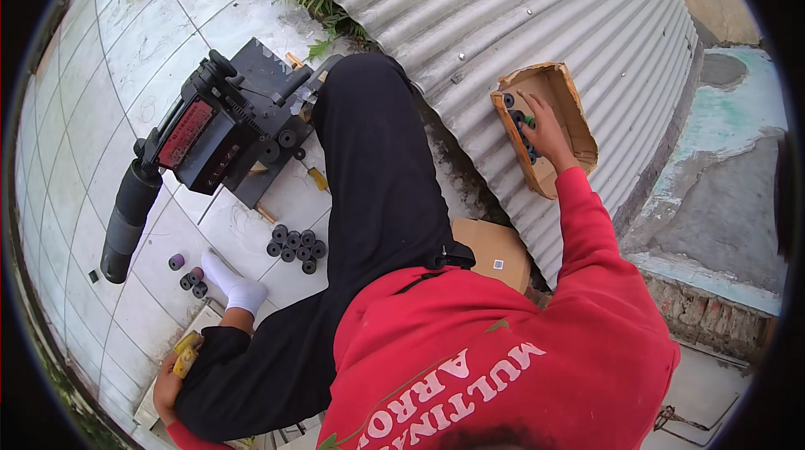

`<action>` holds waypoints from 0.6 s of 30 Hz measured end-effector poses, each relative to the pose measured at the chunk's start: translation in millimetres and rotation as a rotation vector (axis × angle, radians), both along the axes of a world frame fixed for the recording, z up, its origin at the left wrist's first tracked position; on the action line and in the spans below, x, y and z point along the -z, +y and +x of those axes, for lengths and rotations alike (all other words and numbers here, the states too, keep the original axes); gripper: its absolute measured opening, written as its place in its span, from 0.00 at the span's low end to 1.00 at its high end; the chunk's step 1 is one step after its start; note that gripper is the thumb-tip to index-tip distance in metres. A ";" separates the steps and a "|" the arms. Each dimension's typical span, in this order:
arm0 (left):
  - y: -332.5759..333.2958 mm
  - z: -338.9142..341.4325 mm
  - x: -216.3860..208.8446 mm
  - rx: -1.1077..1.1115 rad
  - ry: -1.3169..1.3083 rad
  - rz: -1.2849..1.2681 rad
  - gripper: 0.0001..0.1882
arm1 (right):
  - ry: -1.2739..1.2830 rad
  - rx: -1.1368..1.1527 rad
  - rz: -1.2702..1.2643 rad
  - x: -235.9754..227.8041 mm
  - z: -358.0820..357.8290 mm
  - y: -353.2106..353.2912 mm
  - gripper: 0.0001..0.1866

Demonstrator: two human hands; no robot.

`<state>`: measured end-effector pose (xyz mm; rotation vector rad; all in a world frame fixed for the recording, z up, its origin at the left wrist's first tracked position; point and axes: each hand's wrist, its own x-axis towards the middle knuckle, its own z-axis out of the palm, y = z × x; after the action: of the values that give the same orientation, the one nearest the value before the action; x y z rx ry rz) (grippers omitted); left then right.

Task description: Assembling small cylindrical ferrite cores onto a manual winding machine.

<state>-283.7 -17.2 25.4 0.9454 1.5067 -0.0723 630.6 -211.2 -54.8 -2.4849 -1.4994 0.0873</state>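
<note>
My right hand (547, 130) is inside a shallow open cardboard box (577, 127) at the right. Its fingers are apart over small black cylinders (527, 146) lined along the box's left side. A small green piece (530, 121) shows between thumb and fingers; I see no firm grip on it. Low at the left, beside my bent knee, my left hand (168, 383) is closed on a yellow block-like thing (187, 353), whose exact kind I cannot make out.
A black bench machine (205, 135) with a thick handle stands left on white tiles. Several black cylinders with centre holes (295, 247) are grouped near my foot, others (193, 282) further left. Corrugated roofing (470, 39) lies beneath the box. A closed carton (495, 249) sits by my hip.
</note>
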 end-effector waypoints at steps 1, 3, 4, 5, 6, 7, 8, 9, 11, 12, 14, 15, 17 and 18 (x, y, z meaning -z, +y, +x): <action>-4.0 -16.1 2.1 0.071 0.025 0.003 0.20 | 0.066 -0.058 -0.122 2.5 4.0 5.2 0.35; -4.2 -8.4 -4.0 0.139 0.046 0.007 0.20 | 0.125 -0.120 -0.242 8.3 14.2 13.4 0.39; 1.2 8.3 -10.0 0.196 0.025 -0.011 0.20 | 0.140 -0.113 -0.273 13.0 18.2 15.3 0.38; 3.7 19.0 -17.7 0.253 0.009 -0.027 0.20 | 0.159 -0.107 -0.301 19.2 19.8 19.2 0.38; 1.1 16.7 -18.7 0.250 0.014 -0.023 0.20 | 0.163 -0.112 -0.296 24.1 22.2 22.9 0.38; -2.4 11.7 -16.4 0.235 0.013 -0.011 0.20 | 0.164 -0.094 -0.270 28.4 24.9 26.0 0.36; -5.3 5.6 -14.9 0.222 0.014 0.000 0.20 | 0.168 -0.076 -0.245 33.5 26.0 28.6 0.34; -9.7 -2.1 -13.1 0.219 0.019 0.002 0.20 | 0.172 -0.079 -0.243 36.0 26.1 31.2 0.34; -15.9 -6.9 -11.8 0.145 0.022 0.022 0.20 | 0.208 0.012 -0.192 37.9 24.8 35.4 0.32; -16.4 -4.6 -12.9 0.143 0.023 0.022 0.20 | 0.209 0.009 -0.192 38.0 21.6 35.3 0.32; -17.0 1.2 -17.0 0.193 0.021 0.050 0.19 | 0.060 0.064 -0.175 40.2 16.1 33.0 0.31; -19.1 -6.3 -15.3 0.189 0.022 0.052 0.19 | 0.061 0.060 -0.174 43.4 17.6 32.8 0.31; -21.4 -18.1 -10.4 0.171 0.056 0.048 0.21 | 0.084 0.099 -0.152 48.5 21.7 30.3 0.32; -21.5 -16.9 -9.8 0.168 0.051 0.048 0.21 | 0.079 0.096 -0.151 48.0 28.3 27.6 0.32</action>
<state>-300.7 -38.7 35.3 1.1151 1.4793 -0.1832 658.9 -183.6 -102.8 -2.6335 -1.3872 0.2880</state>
